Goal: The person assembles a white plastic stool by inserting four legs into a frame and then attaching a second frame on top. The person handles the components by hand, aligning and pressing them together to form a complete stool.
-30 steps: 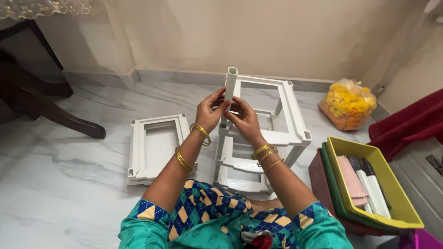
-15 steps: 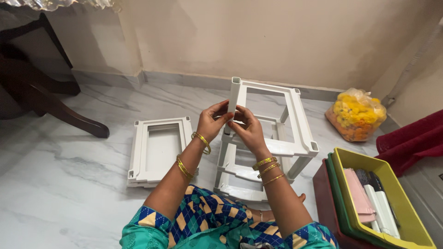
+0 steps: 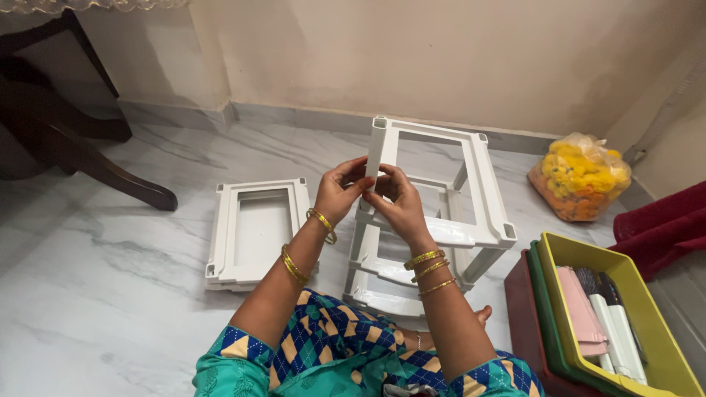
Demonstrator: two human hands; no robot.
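A white plastic rack (image 3: 434,220) is shown on grey-veined white marble floor (image 3: 95,279). Left of the rack, a white frame (image 3: 254,231) is seen; right of it, a yellow tray (image 3: 654,353) and yellow-orange flowers (image 3: 585,176). Teal sleeves (image 3: 235,367) with blue-and-mustard diamond pattern are worn.

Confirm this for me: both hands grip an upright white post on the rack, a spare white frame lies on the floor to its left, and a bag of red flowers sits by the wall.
Not quite: the head view shows the bag of flowers is yellow and orange, not red. The rest stands: both hands, left hand and right hand, grip the white post, with the spare frame to its left.
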